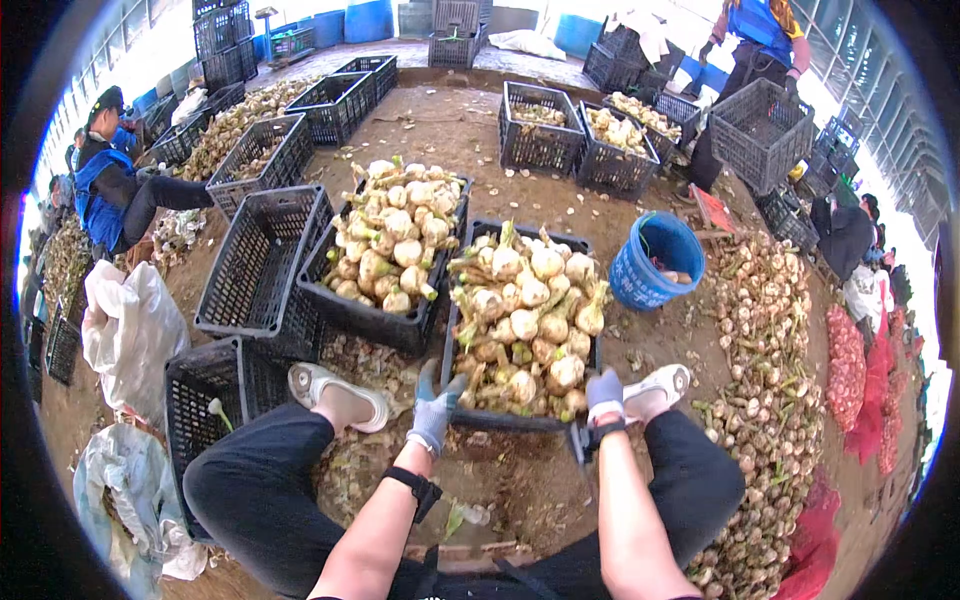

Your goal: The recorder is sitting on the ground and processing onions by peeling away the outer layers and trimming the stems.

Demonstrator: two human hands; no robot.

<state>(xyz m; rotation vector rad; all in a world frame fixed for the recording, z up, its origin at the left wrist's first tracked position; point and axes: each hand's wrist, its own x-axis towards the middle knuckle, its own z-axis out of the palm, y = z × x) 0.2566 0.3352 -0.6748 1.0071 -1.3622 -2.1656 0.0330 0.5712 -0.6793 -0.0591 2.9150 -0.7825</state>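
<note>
In front of me stands a black plastic crate [517, 421] heaped with fresh garlic bulbs [525, 315], their stems cut short. My left hand [437, 405], in a grey-and-blue work glove, grips the crate's left side near the front corner, thumb at the rim. At the right front corner, my gloved right hand [604, 394] holds the other side; its fingers are partly hidden. Black straps circle both wrists, and a dark object [579, 442] hangs by the right one. A second heaped garlic crate [367, 321] stands close on the left.
Crates [262, 259] crowd my left, one [202, 397] holding a single bulb. A blue bucket [656, 262] stands right of the heaped crate, beside a long garlic pile [765, 375]. A person [757, 37] carries a crate [761, 131] at upper right; another person [109, 180] sits left.
</note>
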